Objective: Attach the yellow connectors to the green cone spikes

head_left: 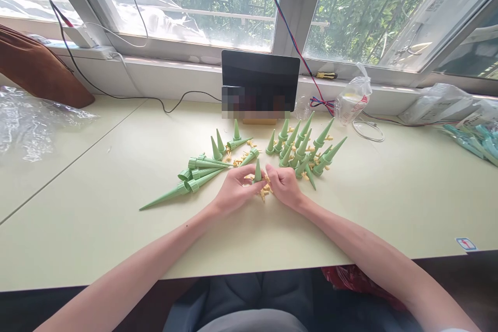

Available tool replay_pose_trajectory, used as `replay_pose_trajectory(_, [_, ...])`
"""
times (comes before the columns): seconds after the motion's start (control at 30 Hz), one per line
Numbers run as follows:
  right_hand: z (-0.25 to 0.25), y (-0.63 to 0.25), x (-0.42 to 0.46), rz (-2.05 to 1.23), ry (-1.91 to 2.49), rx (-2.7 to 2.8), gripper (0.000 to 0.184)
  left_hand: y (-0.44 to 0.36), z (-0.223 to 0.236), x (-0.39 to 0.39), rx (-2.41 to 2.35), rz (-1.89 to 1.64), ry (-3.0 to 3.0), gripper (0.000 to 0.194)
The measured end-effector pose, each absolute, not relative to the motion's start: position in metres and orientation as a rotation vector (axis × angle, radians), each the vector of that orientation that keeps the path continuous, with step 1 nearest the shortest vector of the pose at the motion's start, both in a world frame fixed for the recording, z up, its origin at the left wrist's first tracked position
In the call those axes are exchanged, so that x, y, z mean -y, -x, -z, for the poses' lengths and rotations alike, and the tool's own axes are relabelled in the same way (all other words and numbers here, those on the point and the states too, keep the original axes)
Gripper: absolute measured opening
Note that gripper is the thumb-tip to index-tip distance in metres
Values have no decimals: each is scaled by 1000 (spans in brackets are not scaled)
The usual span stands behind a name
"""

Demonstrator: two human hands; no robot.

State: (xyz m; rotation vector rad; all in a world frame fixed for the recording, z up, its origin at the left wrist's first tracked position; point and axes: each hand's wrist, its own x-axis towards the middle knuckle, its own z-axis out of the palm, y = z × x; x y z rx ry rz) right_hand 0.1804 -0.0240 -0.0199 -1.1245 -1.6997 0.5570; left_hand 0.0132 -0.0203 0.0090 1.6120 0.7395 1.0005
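Observation:
My left hand (238,187) grips a green plastic plant watering spike (258,171), its tip pointing up. Close beside it, my right hand (286,184) is closed, with its thumb and finger against a small yellow valve (267,180) at the spike's side. Whether the valve is joined to the spike is hidden by the fingers. More loose yellow valves (263,195) lie just below the hands. Left of my hands, several green spikes (206,171) lie in a pile, a few standing. On the right, several spikes with yellow valves (301,148) stand grouped together.
A dark tablet (260,80) leans on a stand at the back. Clear plastic wrap (35,119) and a brown bag (39,67) are at the left. A tied plastic bag (353,98), a white cable (369,132) and bagged teal pieces (478,135) lie to the right.

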Motion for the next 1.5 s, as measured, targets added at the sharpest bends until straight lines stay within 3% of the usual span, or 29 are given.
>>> replay_pose_trajectory(0.4, [19,-180,26,-366,1030,1797,51,-13,-12,22,-703,-834,-1294,28])
replay_pose_trajectory(0.7, [16,-179,26,-268,1036,1818,54,-12,-12,22,-697,-846,-1310,23])
replay_pose_trajectory(1.5, [19,-179,27,-557,1126,1682,55,-12,-1,18,-620,-1311,-2173,9])
